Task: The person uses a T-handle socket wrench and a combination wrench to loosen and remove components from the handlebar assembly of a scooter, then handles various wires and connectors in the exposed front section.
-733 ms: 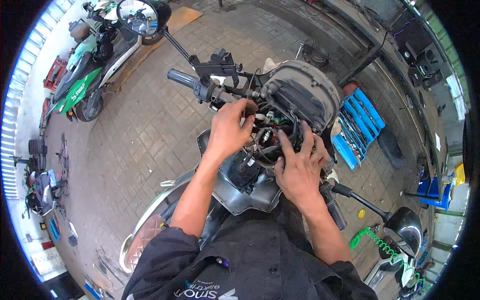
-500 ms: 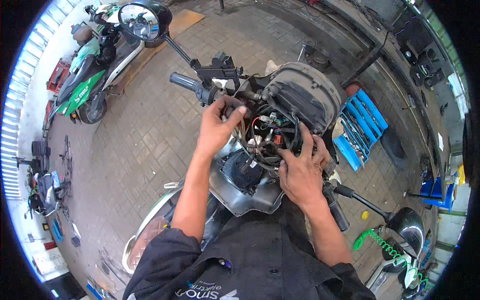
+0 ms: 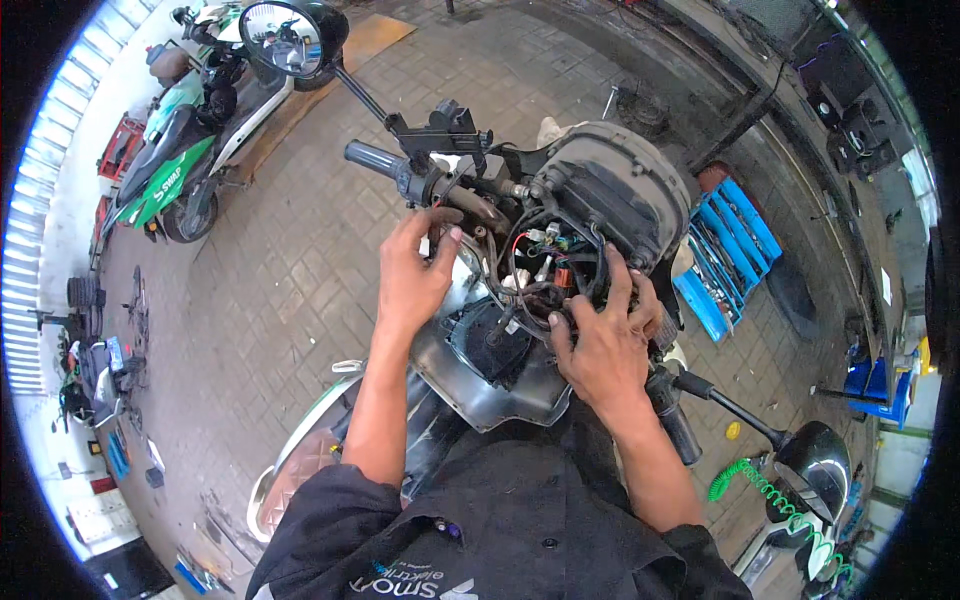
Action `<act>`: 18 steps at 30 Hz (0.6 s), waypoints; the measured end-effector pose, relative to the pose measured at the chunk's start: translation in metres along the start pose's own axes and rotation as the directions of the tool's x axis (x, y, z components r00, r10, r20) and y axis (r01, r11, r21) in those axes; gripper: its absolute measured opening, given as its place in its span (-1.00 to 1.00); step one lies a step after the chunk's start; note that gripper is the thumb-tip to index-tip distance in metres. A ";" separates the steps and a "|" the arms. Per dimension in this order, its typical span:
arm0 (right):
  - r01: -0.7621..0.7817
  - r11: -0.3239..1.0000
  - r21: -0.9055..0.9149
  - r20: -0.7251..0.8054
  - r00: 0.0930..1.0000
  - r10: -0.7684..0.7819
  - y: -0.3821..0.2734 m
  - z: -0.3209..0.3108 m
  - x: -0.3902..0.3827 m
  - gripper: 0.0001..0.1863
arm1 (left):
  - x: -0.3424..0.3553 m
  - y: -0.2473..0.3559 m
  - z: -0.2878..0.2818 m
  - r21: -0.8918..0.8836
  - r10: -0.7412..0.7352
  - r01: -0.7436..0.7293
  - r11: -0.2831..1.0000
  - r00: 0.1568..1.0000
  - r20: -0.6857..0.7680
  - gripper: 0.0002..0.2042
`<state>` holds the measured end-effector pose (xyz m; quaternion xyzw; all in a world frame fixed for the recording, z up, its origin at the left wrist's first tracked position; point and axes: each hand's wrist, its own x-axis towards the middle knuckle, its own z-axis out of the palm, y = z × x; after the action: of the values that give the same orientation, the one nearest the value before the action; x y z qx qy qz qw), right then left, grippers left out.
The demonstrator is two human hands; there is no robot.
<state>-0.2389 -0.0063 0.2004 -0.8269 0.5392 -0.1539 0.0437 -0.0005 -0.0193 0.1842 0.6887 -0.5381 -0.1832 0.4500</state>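
An opened scooter front lies before me, its wiring bundle (image 3: 540, 265) bared between handlebar and headlight. Dark cables loop around white connectors and a red-orange connector (image 3: 564, 278). My left hand (image 3: 412, 285) is beside the bundle, below the left handlebar grip (image 3: 373, 160). Its thumb and fingers are apart and I see nothing held between them. On the bundle's right side, my right hand (image 3: 610, 350) rests with spread fingers against the dark cables. The black round headlight back (image 3: 620, 195) sits just beyond it. Below the wires is a black round cover (image 3: 490, 343) on a silver panel.
A blue tool tray (image 3: 730, 250) stands open on the paved floor at right. Mirrors (image 3: 285, 38) stick out on stalks. A green-and-white scooter (image 3: 185, 165) is parked at far left. A coiled green hose (image 3: 770, 490) hangs at lower right.
My left hand has drawn back left and slightly down from the wires, leaving the pipe by the handlebar more visible. My right hand stays on the cables with little movement.
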 end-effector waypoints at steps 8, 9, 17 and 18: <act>-0.026 1.000 -0.014 0.017 1.000 0.026 -0.001 0.001 0.000 -0.56 | -0.003 -0.004 -0.002 0.030 0.097 -0.096 0.995 0.995 -0.017 -0.76; -0.018 1.000 -0.013 0.006 1.000 0.018 -0.001 0.001 0.000 -0.51 | -0.003 -0.004 -0.004 0.030 0.097 -0.097 0.995 0.995 -0.017 -0.76; -0.030 0.998 -0.054 -0.003 1.000 0.030 -0.001 0.004 0.000 -0.40 | -0.024 0.031 -0.001 0.184 0.285 -0.353 0.917 0.906 0.314 -0.64; -0.032 0.997 -0.071 -0.003 0.999 0.032 0.000 0.005 0.000 -0.40 | -0.026 0.033 0.001 0.188 0.283 -0.352 0.917 0.907 0.313 -0.64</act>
<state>-0.2374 -0.0068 0.1956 -0.8191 0.5574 -0.1347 0.0163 -0.0291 0.0031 0.2044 0.6076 -0.7198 -0.1360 0.3069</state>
